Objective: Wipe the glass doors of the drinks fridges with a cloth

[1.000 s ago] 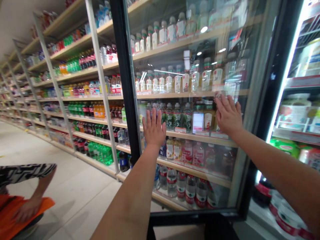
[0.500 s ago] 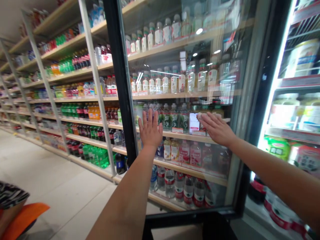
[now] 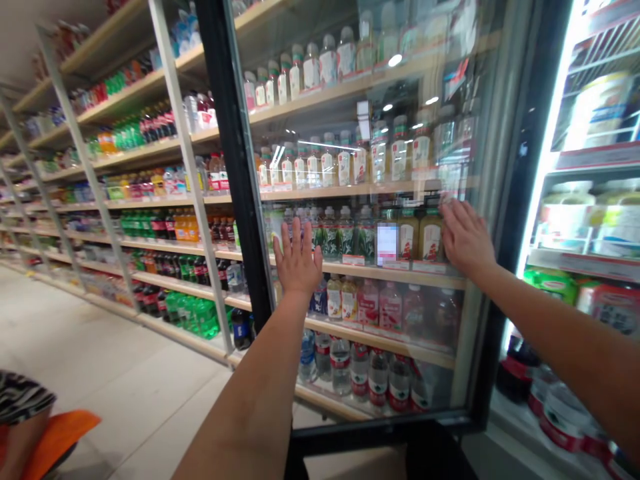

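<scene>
Rightward and slightly upward the right hand [image 3: 466, 235] has been slid since half a second ago, from the middle of the pane out to its far edge, while the left hand [image 3: 298, 261] has been kept almost where it was. Both hands are spread flat with fingers fanned; nothing is gripped, and the palms are laid against the glass door [image 3: 350, 87], which stands swung out in front of the person in its black frame [image 3: 235, 167].

Seen through the pane, wooden shelves [image 3: 370, 270] are packed with bottles. White-capped bottles with pale labels [image 3: 325, 163] are lined up on the upper rows. Clear bottles with dark green labels [image 3: 345, 233] are ranged between the two hands, and two amber-filled bottles [image 3: 420, 235] are stood just beside the right hand. Pink-labelled bottles [image 3: 380, 305] are set one shelf lower, and red-banded water bottles [image 3: 370, 373] at the bottom.

Off to the right, the lit cooler interior [image 3: 595, 207] is loaded with large tubs and packs. Down the aisle on the left, green soda bottles [image 3: 195, 313] are shelved low. An orange garment [image 3: 55, 433] of another person is caught in the bottom left corner.
</scene>
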{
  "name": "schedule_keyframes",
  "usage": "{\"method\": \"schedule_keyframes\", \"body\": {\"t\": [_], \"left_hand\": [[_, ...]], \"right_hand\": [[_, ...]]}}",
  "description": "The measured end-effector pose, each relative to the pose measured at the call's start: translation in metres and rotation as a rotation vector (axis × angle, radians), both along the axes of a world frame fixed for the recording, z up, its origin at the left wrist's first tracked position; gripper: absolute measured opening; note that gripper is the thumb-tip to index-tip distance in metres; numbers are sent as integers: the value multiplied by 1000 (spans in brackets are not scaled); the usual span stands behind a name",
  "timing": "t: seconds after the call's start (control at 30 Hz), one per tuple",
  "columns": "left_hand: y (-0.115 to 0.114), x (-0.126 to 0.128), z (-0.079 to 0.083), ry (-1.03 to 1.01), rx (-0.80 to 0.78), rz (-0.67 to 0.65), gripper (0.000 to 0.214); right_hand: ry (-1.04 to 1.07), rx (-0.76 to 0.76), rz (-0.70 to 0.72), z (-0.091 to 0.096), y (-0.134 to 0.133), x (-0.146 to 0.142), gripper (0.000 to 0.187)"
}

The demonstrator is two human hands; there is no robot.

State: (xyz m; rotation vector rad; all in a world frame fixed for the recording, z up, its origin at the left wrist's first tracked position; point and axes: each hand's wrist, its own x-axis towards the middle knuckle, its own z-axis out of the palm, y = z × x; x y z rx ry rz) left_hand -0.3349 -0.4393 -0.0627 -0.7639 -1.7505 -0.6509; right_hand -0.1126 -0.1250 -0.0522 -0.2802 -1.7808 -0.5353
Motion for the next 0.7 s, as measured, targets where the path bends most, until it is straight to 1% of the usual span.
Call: {"method": "schedule_keyframes", "body": {"t": [0.03,0.07,0.1,0.17,0.23,0.27,0.3,0.37,0.4,0.43,0.5,0.57,0.6,0.63,0.67,0.7], "left_hand": [[0,0,0,-3,5,-9,61],[0,0,0,-5,8,-16,61],[0,0,0,-7,9,-22,61],[0,0,0,-5,9,-25,61],[0,0,0,0,9,-20,62],[0,0,0,2,9,-17,62],[0,0,0,2,9,-14,62],[0,-1,0,0,7,-10,61],[0,-1,0,0,6,-8,61],[0,-1,0,2,6,-7,61],[0,-1,-1,5,4,-8,61],[1,-1,-1,5,3,-11,62],[1,-1,-1,4,4,-12,62],[1,-1,-1,1,6,-14,62],[1,-1,-1,-1,6,-15,62],[1,-1,-1,-3,5,-15,62]], "right_hand": [[84,-55,-10,0,2,0,63],[127,-80,-7,-2,3,0,64],[121,-74,7,-6,3,-1,65],[0,0,58,-15,2,-2,66],[-100,60,97,-15,2,-3,65],[-84,54,101,-11,3,-5,64],[-26,23,99,-4,3,-6,64],[137,-69,90,12,-1,-13,65],[180,-95,95,16,-5,-17,66],[172,-86,111,17,-12,-23,67],[14,35,167,10,-30,-34,67],[-233,227,231,-1,-48,-44,68],[-325,295,255,-3,-55,-47,68],[-375,323,266,-1,-60,-50,68],[-373,307,267,5,-63,-52,68],[-317,251,261,15,-65,-55,68]]}}
